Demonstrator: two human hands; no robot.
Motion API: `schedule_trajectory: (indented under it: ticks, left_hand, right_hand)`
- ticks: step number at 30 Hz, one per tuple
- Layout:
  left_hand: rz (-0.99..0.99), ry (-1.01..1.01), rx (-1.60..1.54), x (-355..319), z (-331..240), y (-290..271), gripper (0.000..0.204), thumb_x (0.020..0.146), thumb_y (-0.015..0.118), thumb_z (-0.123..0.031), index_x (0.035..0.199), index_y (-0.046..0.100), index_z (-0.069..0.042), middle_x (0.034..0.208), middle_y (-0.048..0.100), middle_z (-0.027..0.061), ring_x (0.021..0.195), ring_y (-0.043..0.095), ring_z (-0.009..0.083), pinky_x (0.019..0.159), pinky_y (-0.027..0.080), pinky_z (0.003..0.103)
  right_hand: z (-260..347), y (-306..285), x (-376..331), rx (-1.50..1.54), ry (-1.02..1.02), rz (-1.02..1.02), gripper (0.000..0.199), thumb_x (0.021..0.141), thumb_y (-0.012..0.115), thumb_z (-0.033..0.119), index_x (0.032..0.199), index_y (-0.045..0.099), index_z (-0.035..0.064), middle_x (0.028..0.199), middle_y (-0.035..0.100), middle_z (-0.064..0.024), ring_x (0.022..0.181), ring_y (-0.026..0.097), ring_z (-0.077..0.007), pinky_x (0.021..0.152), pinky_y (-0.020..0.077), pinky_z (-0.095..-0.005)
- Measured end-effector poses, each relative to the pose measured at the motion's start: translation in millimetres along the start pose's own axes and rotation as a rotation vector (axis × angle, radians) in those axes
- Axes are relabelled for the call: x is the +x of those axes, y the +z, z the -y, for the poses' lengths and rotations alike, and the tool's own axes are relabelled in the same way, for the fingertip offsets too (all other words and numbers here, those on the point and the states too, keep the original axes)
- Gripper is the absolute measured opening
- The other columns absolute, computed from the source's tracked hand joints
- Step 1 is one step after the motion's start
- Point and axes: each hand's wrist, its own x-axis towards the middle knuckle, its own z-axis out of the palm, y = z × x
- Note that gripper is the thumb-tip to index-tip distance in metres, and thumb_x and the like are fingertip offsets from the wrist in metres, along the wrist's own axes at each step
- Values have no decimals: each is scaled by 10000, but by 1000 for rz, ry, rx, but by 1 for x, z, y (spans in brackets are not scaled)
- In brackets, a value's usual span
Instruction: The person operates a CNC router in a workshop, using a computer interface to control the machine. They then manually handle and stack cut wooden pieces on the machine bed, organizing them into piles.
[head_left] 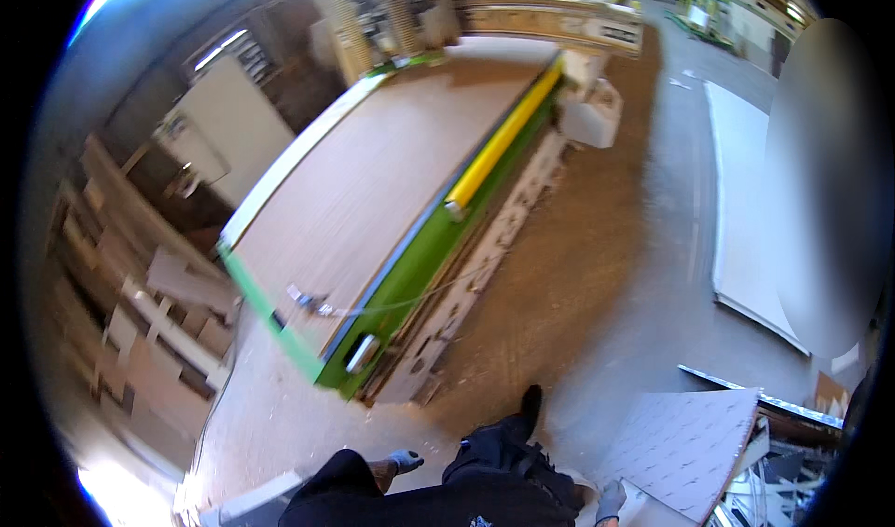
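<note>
Left hand (403,460), gloved grey, hangs loose and half curled at the hip, holding nothing, well apart from the green-edged machine table (410,266) with brown board (373,182) and yellow bar (503,136). Right hand (611,502), gloved, low by the thigh, grip unclear, just beside a pale perforated panel (685,448) leaning on scrap.

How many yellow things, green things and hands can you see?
Yellow roller on the machine table: 1
Green machine frame: 1
Gloved hands, left hand and right hand: 2
Total: 4
</note>
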Motion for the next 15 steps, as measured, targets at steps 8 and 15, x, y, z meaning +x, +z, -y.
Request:
schedule_trajectory:
  ticks: [8,15]
  left_hand:
    - [-405,631,80,132,-419,-244,515,890,570,-477,1179,662,-61,1149,656,255,1095,621,412,931,493,465]
    - [-316,960,118,191,-820,-373,475,914,623,-402,1251,638,-67,1214,646,216,1136,608,384,961,487,422]
  right_hand:
    - [128,21,130,-10,184,-205,165,926,598,286,1022,591,151,702,537,-23,530,507,-171,451,391,-327]
    - [325,101,231,117,514,-175,144,937,568,273,967,566,133,728,550,-57,535,512,-201,445,414,-357]
